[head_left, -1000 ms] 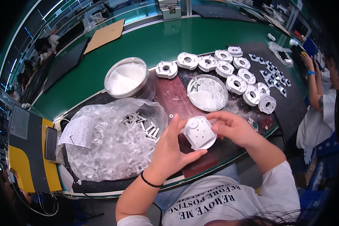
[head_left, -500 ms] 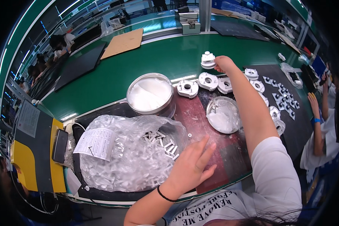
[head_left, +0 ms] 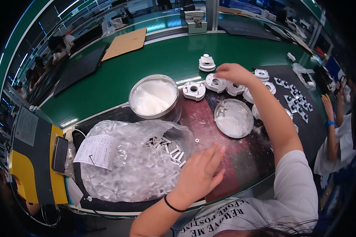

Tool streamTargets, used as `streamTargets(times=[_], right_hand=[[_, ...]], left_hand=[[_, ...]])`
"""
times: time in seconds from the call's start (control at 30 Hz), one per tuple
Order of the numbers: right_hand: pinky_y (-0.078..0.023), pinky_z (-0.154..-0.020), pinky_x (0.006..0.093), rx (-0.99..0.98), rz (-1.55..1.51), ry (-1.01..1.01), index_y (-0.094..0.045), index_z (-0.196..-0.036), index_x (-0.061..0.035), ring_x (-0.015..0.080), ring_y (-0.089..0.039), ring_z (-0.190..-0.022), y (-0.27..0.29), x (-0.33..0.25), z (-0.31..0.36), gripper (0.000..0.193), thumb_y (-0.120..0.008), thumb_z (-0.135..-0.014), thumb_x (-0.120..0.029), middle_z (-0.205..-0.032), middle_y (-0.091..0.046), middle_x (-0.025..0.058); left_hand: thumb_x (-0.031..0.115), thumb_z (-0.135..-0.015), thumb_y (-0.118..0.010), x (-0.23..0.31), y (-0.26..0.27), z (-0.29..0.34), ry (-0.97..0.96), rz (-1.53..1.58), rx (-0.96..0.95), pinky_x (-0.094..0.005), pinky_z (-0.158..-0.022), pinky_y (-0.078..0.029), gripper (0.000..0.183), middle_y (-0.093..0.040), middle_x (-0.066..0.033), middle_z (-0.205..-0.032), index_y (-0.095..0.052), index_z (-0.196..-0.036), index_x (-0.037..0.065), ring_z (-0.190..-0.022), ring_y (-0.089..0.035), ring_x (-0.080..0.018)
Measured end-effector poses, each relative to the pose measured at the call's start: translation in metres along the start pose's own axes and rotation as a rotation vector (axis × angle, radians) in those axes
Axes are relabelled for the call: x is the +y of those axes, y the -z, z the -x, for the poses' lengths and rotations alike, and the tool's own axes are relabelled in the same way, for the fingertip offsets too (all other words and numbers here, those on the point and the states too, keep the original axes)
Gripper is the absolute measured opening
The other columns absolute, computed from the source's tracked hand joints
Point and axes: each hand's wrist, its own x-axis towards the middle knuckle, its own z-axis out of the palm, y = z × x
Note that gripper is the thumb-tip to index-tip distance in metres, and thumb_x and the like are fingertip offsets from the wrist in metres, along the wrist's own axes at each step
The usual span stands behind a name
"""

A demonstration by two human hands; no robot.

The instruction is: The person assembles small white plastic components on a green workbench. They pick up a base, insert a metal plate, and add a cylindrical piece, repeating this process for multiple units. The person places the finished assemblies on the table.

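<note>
My left hand [head_left: 199, 173] is open over the dark red mat [head_left: 195, 116], fingers extended beside a clear plastic bag [head_left: 126, 166]. White pins [head_left: 174, 152] show through the bag's mouth, and a small white ring [head_left: 197, 140] lies near my fingertips. My right hand [head_left: 233, 74] reaches far forward, holding nothing I can see, its fingertips by a round white plastic housing [head_left: 215, 83]. Beyond them a stacked white plastic assembly [head_left: 207, 63] stands upright on the green belt [head_left: 178, 55]. Another white housing [head_left: 194, 91] sits left in the row; my right forearm covers part of the row.
A clear tub of white grease-like paste [head_left: 154, 96] stands behind the bag. A shallow dish [head_left: 233, 118] holds similar paste. Small black-and-white parts [head_left: 298, 102] lie on a black mat at right. A yellow-and-grey machine [head_left: 35, 154] is at left. A co-worker's hand [head_left: 327, 106] is at right.
My right hand has let go of the white stacked assembly, which now stands on the belt, and has drawn back toward the housings. My left hand has hardly moved.
</note>
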Motion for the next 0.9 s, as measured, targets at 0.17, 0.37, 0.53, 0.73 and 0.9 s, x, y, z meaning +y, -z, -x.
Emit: streamTargets(times=[0.17, 0.37, 0.53, 0.73, 0.9], right_hand=[[-0.047, -0.088, 0.0371, 0.019, 0.434, 0.108, -0.056, -0.123, -0.0042, 0.0307, -0.059, -0.106, -0.015, -0.015, 0.019, 0.079, -0.074, -0.062, -0.051, -0.116, -0.062, 0.0174], [-0.046, -0.088, 0.034, 0.132, -0.032, 0.122, -0.056, -0.122, -0.0016, 0.0249, -0.061, -0.099, 0.002, -0.036, 0.057, 0.071, -0.074, -0.069, -0.044, -0.108, -0.064, 0.0149], [-0.043, -0.086, 0.0287, -0.192, -0.781, 0.083, -0.054, -0.12, 0.0053, 0.0151, -0.057, -0.097, 0.0, -0.038, 0.13, 0.056, -0.064, -0.084, -0.036, -0.108, -0.062, 0.0091], [-0.042, -0.099, 0.0405, -0.537, -1.454, -0.152, -0.046, -0.129, -0.0032, 0.0216, -0.056, -0.112, -0.044, -0.03, 0.212, 0.047, -0.052, -0.092, -0.031, -0.122, -0.057, 0.0099], [-0.048, -0.091, 0.0388, -0.71, -1.563, -0.309, -0.048, -0.128, -0.0023, 0.0233, -0.06, -0.103, -0.063, -0.026, 0.245, 0.043, -0.048, -0.095, -0.031, -0.12, -0.058, 0.01]], left_hand=[[0.016, -0.069, -0.076, 0.0, 0.004, -0.003, 0.024, -0.012, -0.02, -0.0409, -0.084, -0.047, 0.08, -0.054, -0.0198, -0.12, -0.035, -0.136, 0.003, -0.099, -0.056, -0.0349], [0.017, -0.069, -0.075, -0.003, 0.004, -0.003, 0.019, -0.022, 0.02, -0.041, -0.086, -0.045, 0.077, -0.054, -0.0192, -0.117, -0.038, -0.134, 0.002, -0.101, -0.054, -0.0356], [0.017, -0.068, -0.075, 0.0, 0.003, -0.004, 0.011, 0.021, 0.059, -0.0454, -0.088, -0.043, 0.082, -0.049, -0.0206, -0.126, -0.032, -0.137, 0.003, -0.106, -0.051, -0.0386], [0.028, -0.062, -0.083, 0.005, 0.005, -0.005, 0.014, 0.117, 0.147, -0.0467, -0.098, -0.038, 0.104, -0.041, -0.0221, -0.136, -0.022, -0.142, 0.003, -0.116, -0.046, -0.04], [0.026, -0.062, -0.084, 0.0, 0.002, -0.003, 0.0, 0.258, -0.069, -0.0425, -0.091, -0.043, 0.105, -0.051, -0.0212, -0.123, -0.021, -0.142, 0.002, -0.108, -0.053, -0.0384]])
